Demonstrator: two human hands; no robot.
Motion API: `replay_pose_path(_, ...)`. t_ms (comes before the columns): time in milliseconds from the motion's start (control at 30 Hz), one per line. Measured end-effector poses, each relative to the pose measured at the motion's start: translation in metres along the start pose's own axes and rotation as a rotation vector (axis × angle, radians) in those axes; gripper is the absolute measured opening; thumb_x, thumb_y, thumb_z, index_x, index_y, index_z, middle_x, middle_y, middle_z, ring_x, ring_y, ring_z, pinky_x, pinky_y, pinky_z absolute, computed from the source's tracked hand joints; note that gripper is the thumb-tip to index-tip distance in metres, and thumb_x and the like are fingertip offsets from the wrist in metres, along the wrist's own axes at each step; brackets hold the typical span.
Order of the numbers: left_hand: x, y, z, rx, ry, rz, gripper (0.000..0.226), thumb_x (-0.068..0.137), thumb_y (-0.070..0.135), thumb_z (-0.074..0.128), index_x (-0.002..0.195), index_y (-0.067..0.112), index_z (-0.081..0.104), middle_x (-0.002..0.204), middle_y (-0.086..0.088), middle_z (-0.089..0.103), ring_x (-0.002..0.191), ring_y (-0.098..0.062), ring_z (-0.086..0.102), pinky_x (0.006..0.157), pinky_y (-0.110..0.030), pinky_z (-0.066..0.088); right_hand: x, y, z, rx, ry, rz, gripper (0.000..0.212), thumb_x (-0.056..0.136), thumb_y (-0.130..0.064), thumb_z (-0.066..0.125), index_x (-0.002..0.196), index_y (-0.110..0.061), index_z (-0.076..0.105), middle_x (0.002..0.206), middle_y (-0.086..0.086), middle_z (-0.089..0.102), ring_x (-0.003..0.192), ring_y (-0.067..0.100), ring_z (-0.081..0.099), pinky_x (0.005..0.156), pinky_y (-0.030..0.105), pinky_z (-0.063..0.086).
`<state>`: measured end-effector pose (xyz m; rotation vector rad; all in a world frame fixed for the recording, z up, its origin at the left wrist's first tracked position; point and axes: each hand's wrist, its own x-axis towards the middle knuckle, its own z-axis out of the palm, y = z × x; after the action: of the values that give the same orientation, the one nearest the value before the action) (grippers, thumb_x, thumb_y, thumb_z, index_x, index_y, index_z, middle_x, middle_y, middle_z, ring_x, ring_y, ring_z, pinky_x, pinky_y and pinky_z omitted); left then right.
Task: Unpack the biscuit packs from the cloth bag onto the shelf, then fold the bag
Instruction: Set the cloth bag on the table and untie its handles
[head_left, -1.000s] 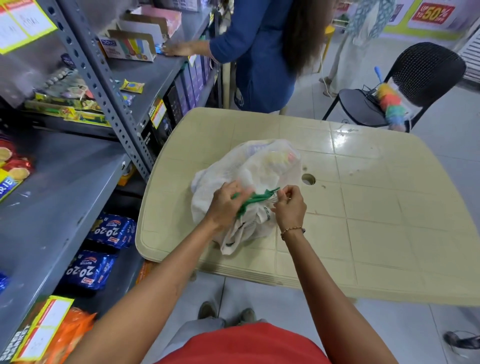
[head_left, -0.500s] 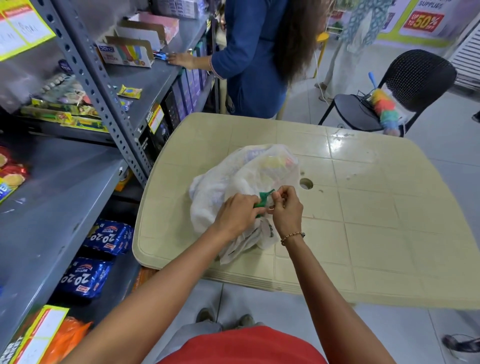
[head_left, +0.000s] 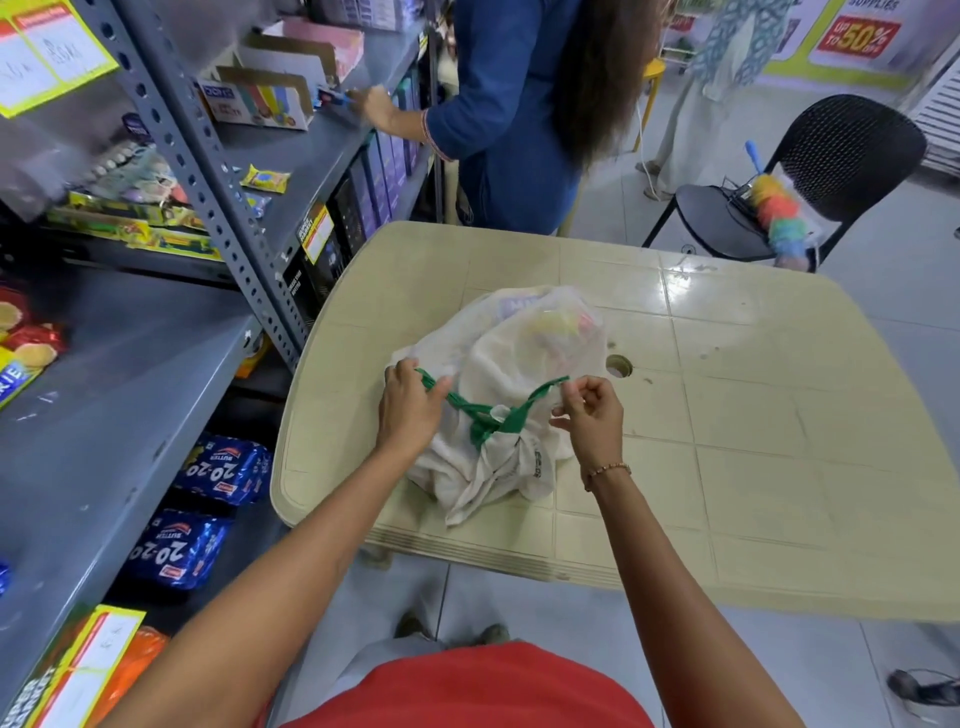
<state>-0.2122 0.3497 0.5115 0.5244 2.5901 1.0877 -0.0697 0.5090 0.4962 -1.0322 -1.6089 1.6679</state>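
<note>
Gripping the green fabric handles (head_left: 485, 415) of the white cloth bag (head_left: 498, 447), left hand (head_left: 408, 410) pinched one strap end, right hand (head_left: 589, 413) the other. Bag sat bulging on the beige plastic worktop (head_left: 753, 457), mouth not yet open. Colourful packs showed faintly through the cloth; none appeared unpacked. Grey metal shelf (head_left: 119, 395) alongside was mostly bare. Unpacking and folding both looked undone; task seemed barely begun.
</note>
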Motion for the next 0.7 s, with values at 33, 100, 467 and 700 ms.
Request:
replay_pose_path(33, -0.011, -0.004, 0.006, -0.016, 0.071, 0.098, 0.037, 0.091, 0.038, 0.055, 0.109, 0.006, 0.053, 0.107, -0.015, 0.06, 0.098, -0.035, 0.059, 0.075, -0.037, 0.044, -0.001, 0.003, 0.001, 0.005, -0.005, 0.001, 0.015, 0.091, -0.013, 0.06, 0.08, -0.018, 0.05, 0.073, 0.005, 0.057, 0.054, 0.012, 0.06, 0.055, 0.026, 0.054)
replay_pose_path(100, -0.033, -0.011, 0.022, 0.065, 0.054, 0.195, 0.038, 0.086, 0.052, 0.056, 0.08, 0.015, 0.054, 0.074, -0.006, 0.063, 0.072, -0.03, 0.062, 0.057, -0.032, 0.04, -0.003, 0.004, 0.002, 0.042, -0.009, -0.009, 0.015, 0.09, -0.01, 0.06, 0.08, -0.016, 0.051, 0.075, 0.007, 0.057, 0.055, 0.015, 0.062, 0.058, 0.028, 0.058)
replay_pose_path(467, -0.035, -0.009, 0.045, -0.084, -0.23, 0.371, 0.012, 0.097, 0.019, 0.044, 0.098, 0.008, 0.049, 0.084, -0.008, 0.059, 0.076, -0.024, 0.055, 0.065, -0.035, 0.039, -0.004, 0.018, -0.003, -0.341, -0.355, 0.115, 0.024, 0.095, -0.011, 0.05, 0.093, -0.026, 0.069, 0.092, -0.003, 0.068, 0.09, 0.007, 0.058, 0.084, 0.027, 0.048)
replay_pose_path(700, -0.027, -0.001, 0.042, -0.297, -0.14, 0.142, 0.013, 0.096, 0.029, 0.047, 0.095, 0.016, 0.049, 0.081, -0.003, 0.064, 0.075, -0.017, 0.059, 0.062, -0.022, 0.041, -0.022, 0.019, 0.011, -0.39, -0.149, 0.0, 0.041, 0.076, -0.047, 0.071, 0.104, -0.02, 0.059, 0.1, -0.011, 0.063, 0.088, 0.003, 0.059, 0.072, 0.012, 0.044)
